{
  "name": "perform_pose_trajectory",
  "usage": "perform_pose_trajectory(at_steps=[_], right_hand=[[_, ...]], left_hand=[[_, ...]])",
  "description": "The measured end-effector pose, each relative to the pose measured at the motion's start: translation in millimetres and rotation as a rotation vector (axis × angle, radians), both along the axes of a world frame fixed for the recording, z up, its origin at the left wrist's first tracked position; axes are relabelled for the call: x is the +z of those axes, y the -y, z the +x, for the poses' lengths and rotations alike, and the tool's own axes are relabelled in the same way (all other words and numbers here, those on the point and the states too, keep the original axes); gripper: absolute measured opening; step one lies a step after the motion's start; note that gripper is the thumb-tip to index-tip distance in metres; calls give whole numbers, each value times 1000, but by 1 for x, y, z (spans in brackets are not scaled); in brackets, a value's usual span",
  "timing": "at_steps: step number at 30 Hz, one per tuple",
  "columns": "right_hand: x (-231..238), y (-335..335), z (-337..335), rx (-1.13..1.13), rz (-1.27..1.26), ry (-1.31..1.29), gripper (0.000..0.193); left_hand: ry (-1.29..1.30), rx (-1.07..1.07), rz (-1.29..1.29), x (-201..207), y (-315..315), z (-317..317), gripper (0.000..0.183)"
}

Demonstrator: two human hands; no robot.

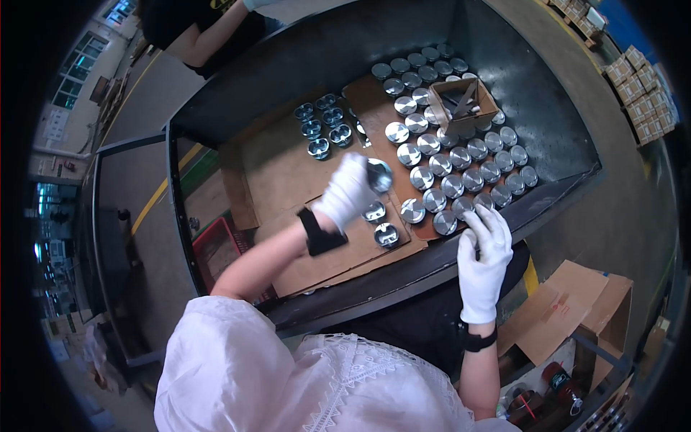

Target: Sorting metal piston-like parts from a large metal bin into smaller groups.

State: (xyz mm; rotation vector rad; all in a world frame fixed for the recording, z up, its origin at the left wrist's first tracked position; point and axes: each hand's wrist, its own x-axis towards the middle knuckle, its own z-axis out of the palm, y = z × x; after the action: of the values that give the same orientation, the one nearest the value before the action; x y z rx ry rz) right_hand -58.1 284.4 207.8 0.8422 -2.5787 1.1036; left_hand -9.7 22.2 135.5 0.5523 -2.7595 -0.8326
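Observation:
My left hand [348, 189], in a white glove with a black wrist strap, is closed on a shiny metal piston [379, 176] above the cardboard in the middle of the dark metal bin [403, 277]. Just below it, near the front wall, a piston [386, 235] lies with its hollow side up. My right hand [486, 263], also gloved, reaches over the front wall. Its fingers are apart and stretched out, their tips over the nearest pistons; whether they touch is hard to tell. Several rows of pistons [452, 186] stand flat face up at the right.
An open cardboard box [464, 101] of dark flat pieces sits among the far pistons. A small group of pistons [320, 129] stands hollow side up farther left on the cardboard sheet [270, 176]. A co-worker's arm [209, 32] is beyond the bin. A carton [568, 309] stands at right.

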Motion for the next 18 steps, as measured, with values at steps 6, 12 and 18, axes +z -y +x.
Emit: perform_pose_trajectory(at_steps=[6, 12, 18], right_hand=[[-20, 7, -2, 22, 309, -97, 26], [-20, 5, -5, -11, 348, -57, 25], [-21, 8, -6, -17, 344, -35, 25]], left_hand=[[480, 67, -16, -188, 100, -18, 50], [510, 153, 59, -263, 60, -17, 55], [450, 164, 85, -276, 67, -9, 57]])
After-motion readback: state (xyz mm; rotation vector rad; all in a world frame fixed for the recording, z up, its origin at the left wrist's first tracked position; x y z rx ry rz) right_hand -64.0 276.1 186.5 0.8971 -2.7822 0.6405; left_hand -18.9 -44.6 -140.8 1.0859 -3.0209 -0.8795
